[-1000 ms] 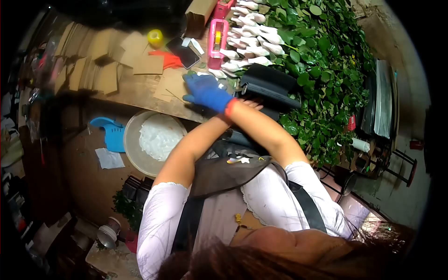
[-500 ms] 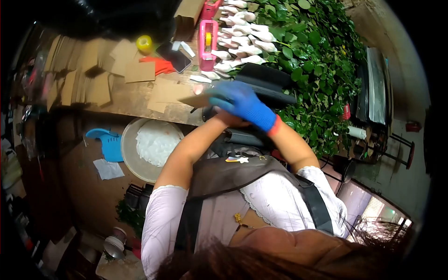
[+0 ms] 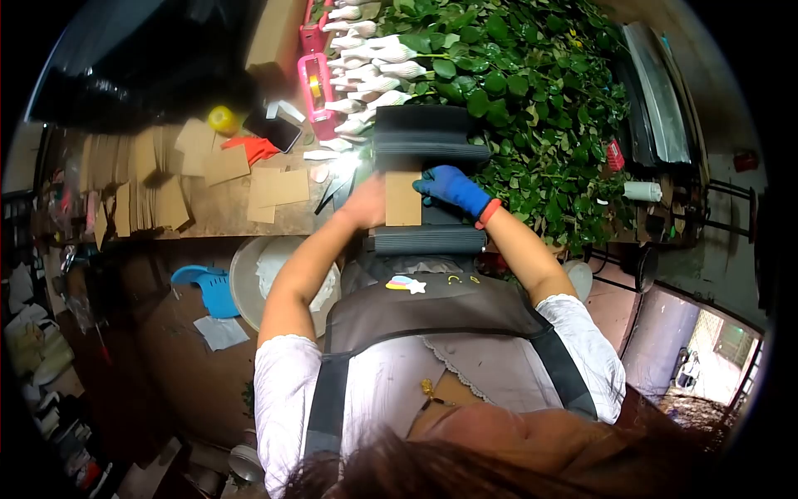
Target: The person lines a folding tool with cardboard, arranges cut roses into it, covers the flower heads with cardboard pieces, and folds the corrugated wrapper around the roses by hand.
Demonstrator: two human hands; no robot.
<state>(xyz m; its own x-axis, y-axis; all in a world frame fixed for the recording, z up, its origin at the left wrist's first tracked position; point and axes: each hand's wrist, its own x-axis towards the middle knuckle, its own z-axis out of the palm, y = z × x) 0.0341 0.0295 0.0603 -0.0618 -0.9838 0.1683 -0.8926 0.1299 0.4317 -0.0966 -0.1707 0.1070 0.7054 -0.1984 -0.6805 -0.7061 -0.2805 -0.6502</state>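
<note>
A rectangular piece of brown cardboard (image 3: pixel 404 200) lies on a black ridged mat (image 3: pixel 428 133) in front of my body. My left hand (image 3: pixel 366 201), bare and blurred, is at the cardboard's left edge, its fingers hard to make out. My right hand (image 3: pixel 451 190), in a blue glove with a red cuff, has its curled fingers on the cardboard's upper right edge. The mat's ridged near end (image 3: pixel 428 241) shows at the table edge. Scissors (image 3: pixel 328 195) lie left of my left hand, beside a bright glare.
White-wrapped flower buds (image 3: pixel 391 51) with leafy stems (image 3: pixel 540 108) cover the back and right. A pink tape dispenser (image 3: pixel 316 91), phone (image 3: pixel 278 133), yellow tape roll (image 3: pixel 222 120) and stacked cardboard pieces (image 3: pixel 141 175) lie left. Below the table edge are a round tub (image 3: pixel 245 279) and blue stool (image 3: pixel 214 287).
My hands, earlier overlapping with a tilted cardboard piece held out to the left, are now apart on either side of the cardboard on the mat. The camera view has shifted.
</note>
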